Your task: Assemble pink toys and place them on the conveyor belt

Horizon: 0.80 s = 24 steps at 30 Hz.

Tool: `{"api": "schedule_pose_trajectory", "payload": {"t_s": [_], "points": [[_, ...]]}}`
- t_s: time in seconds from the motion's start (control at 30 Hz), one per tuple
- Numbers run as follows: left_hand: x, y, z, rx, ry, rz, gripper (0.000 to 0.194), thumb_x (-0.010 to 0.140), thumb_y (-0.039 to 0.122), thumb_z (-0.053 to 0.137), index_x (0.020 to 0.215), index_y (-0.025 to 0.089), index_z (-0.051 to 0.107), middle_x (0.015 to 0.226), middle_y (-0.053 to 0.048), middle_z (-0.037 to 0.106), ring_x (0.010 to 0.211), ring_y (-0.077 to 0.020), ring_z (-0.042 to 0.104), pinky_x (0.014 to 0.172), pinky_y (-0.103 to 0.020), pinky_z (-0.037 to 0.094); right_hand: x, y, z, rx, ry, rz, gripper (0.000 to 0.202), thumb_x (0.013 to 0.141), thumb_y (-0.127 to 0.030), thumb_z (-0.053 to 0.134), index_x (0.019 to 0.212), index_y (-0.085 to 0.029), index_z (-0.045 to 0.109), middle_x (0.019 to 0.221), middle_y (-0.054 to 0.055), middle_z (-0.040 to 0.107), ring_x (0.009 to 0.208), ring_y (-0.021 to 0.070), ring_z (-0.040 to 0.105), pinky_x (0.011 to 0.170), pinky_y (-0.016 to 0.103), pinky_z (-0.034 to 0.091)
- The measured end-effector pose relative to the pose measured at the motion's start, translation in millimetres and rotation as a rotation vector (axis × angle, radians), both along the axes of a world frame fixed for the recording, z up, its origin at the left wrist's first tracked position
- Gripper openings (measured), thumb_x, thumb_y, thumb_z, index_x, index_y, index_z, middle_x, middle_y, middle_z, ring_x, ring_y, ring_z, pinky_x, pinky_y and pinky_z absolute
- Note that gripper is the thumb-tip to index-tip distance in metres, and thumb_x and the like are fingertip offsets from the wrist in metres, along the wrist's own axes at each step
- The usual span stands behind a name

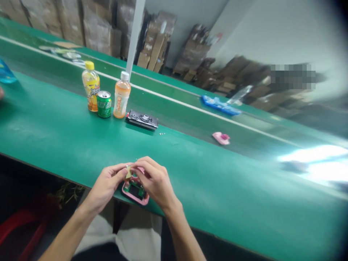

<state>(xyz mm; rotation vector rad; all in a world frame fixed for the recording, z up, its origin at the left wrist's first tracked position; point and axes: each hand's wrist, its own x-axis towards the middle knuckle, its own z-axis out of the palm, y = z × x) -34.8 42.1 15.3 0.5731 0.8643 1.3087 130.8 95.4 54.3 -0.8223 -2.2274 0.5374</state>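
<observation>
A pink device casing (146, 200) with a green circuit board (141, 192) inside lies face-open near the table's front edge. Over its far left part, my left hand (107, 185) pinches a small yellowish flat piece (128, 172) between thumb and fingers. My right hand (156, 179) is bent over the casing from the right, its fingertips drawn together at the edge of that piece. What the right fingertips grip is too small to make out. Both hands partly cover the casing.
Beyond the hands stand a yellow-capped bottle (91, 87), a green can (104, 104), an orange drink bottle (122, 96) and a dark flat device (142, 120). Tiny white bits (162, 134) lie nearby. A pink part (221, 138) and blue tray (220, 106) sit on the belt behind.
</observation>
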Motion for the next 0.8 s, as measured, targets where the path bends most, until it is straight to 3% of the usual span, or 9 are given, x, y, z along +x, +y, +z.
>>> {"api": "schedule_pose_trajectory", "payload": {"t_s": [0.17,0.37,0.6,0.7,0.8], "points": [[1.0,0.5,2.4,-0.024,-0.026,0.007,0.05,0.067,0.048,0.095,0.105,0.019,0.084,0.076,-0.003,0.074,0.064,-0.008,0.058,0.062,-0.015,0.05,0.2,2.8,1.4,0.0,-0.057,0.025,0.015,0.105,-0.025,0.057,0.098,-0.021,0.07,0.096,0.004,0.072,0.082,0.0143,0.067,0.073,0.024,0.05],[1.1,-0.2,3.7,-0.043,0.007,0.006,0.054,0.063,0.052,0.096,0.102,0.017,0.084,0.076,-0.004,0.072,0.069,-0.0099,0.059,0.067,-0.017,0.05,0.3,1.4,0.5,0.003,-0.024,0.008,0.012,0.103,-0.022,0.059,0.097,-0.021,0.069,0.095,0.003,0.072,0.08,0.0138,0.066,0.07,0.023,0.048],[-0.9,-0.3,1.3,-0.022,0.015,-0.02,0.052,0.066,0.05,0.095,0.102,0.014,0.082,0.078,-0.004,0.072,0.069,-0.0104,0.059,0.067,-0.019,0.051,4.9,5.7,8.2,-0.023,-0.15,0.073,0.009,0.103,-0.021,0.059,0.096,-0.02,0.064,0.093,0.002,0.067,0.077,0.0133,0.062,0.069,0.024,0.046],[-0.7,0.1,2.6,-0.01,-0.008,-0.024,0.049,0.068,0.047,0.095,0.101,0.012,0.081,0.08,-0.005,0.073,0.066,-0.0094,0.058,0.063,-0.018,0.05,-2.3,4.9,10.9,0.08,-0.288,0.059,0.012,0.104,-0.02,0.053,0.095,-0.019,0.061,0.091,0.003,0.065,0.072,0.0146,0.06,0.065,0.025,0.044],[0.4,1.6,5.3,-0.025,-0.045,0.034,0.045,0.07,0.044,0.094,0.1,0.013,0.08,0.081,-0.004,0.073,0.066,-0.0093,0.06,0.062,-0.018,0.051,-11.1,-17.8,7.9,0.224,-0.409,0.019,0.019,0.102,-0.012,0.043,0.093,-0.018,0.059,0.089,0.006,0.063,0.067,0.0174,0.057,0.057,0.028,0.041]]}}
